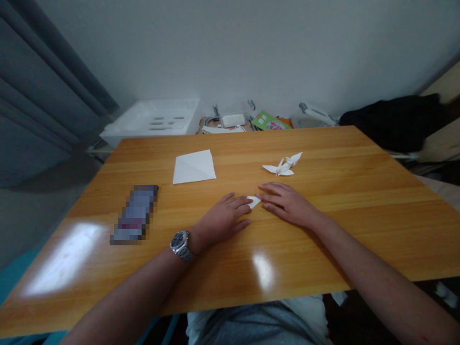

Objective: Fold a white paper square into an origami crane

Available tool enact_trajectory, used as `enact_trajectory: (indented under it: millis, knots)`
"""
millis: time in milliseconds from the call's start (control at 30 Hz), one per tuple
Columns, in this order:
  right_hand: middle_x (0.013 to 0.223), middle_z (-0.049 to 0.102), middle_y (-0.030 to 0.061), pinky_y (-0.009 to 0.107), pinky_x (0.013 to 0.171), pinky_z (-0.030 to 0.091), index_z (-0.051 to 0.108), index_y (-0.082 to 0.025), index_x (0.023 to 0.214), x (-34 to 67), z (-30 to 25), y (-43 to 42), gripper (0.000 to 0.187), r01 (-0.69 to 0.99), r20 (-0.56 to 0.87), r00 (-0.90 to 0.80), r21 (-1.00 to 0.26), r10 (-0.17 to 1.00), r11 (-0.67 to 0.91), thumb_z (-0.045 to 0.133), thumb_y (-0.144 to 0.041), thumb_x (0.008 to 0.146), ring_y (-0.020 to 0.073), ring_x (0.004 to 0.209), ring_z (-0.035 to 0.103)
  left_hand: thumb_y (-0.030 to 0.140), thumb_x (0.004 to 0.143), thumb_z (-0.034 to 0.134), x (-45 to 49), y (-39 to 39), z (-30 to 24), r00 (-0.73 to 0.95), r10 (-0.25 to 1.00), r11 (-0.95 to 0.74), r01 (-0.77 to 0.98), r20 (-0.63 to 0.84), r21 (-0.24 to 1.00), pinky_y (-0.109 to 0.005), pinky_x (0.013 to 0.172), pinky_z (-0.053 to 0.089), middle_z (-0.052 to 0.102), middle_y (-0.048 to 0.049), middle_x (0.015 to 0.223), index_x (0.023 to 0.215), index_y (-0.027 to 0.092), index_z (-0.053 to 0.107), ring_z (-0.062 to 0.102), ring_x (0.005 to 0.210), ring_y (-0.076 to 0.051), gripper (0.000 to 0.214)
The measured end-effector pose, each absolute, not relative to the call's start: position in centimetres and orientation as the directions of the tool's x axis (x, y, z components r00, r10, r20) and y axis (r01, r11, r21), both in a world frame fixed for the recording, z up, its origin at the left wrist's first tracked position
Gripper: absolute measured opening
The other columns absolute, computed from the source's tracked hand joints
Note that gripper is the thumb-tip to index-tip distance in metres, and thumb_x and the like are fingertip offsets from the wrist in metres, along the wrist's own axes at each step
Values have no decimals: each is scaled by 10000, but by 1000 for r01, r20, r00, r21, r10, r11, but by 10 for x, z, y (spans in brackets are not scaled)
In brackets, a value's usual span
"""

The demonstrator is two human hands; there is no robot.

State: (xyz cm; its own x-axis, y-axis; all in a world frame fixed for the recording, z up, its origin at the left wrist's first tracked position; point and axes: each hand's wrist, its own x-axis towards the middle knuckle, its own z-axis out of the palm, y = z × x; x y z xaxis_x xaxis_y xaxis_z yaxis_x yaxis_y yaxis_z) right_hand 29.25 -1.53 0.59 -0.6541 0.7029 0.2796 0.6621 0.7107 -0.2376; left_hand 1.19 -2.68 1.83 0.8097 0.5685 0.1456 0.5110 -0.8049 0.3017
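Observation:
Between my hands a small piece of folded white paper [254, 202] lies flat on the wooden table [230, 268]. My left hand [224, 218], with a metal watch [181, 244] on its wrist, rests palm down and covers the paper's left part. Its fingers are stretched out and slightly apart. My right hand [287, 203] also lies low, fingers extended, with its fingertips at the paper's right corner. Just beyond the right hand sit white folded paper cranes [283, 165]. A flat white sheet [194, 166] with a faint diagonal crease lies farther off to the left.
A phone [134, 213], its screen blurred out, lies at the left of the table. Behind the far edge stand a white plastic tray [154, 117], a green booklet [270, 121] and assorted items. Dark cloth [391, 120] hangs at the back right.

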Motion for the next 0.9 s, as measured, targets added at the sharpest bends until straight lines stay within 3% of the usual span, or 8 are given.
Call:
enact_trajectory:
  millis: [200, 400, 667, 900]
  knots:
    - [1441, 613, 113, 511, 1118, 464, 687, -246, 1318, 288, 7, -18, 349, 620, 282, -667, -304, 690, 724, 535, -372, 1029, 281, 1340, 558, 371, 1026, 524, 6, -23, 19, 782, 596, -797, 549, 181, 251, -522, 1242, 287, 475, -126, 1545, 1278, 215, 647, 458, 1427, -260, 321]
    - [1411, 635, 99, 539, 1090, 479, 704, -283, 1290, 287, 9, -19, 321, 583, 302, -664, -365, 684, 726, 557, -351, 1014, 288, 1301, 585, 362, 1017, 546, 0, -19, 20, 751, 631, -775, 601, 195, 196, -545, 1201, 341, 500, -111, 1519, 1282, 260, 680, 484, 1393, -277, 314]
    - [1385, 642, 141, 524, 1090, 476, 715, -228, 1263, 281, 14, -25, 393, 496, 292, -747, -353, 597, 793, 645, -460, 953, 303, 1303, 579, 383, 1017, 539, 0, -18, 21, 701, 681, -732, 663, 212, 158, -507, 1131, 412, 572, -138, 1410, 1370, 215, 626, 537, 1287, -288, 400]
    - [1398, 635, 143, 520, 1099, 475, 705, -235, 1283, 277, 10, -27, 393, 505, 285, -747, -344, 600, 792, 633, -449, 961, 304, 1305, 582, 382, 1021, 524, 2, -20, 22, 700, 691, -723, 667, 181, 183, -456, 1114, 430, 603, -121, 1364, 1419, 206, 578, 553, 1232, -274, 438]
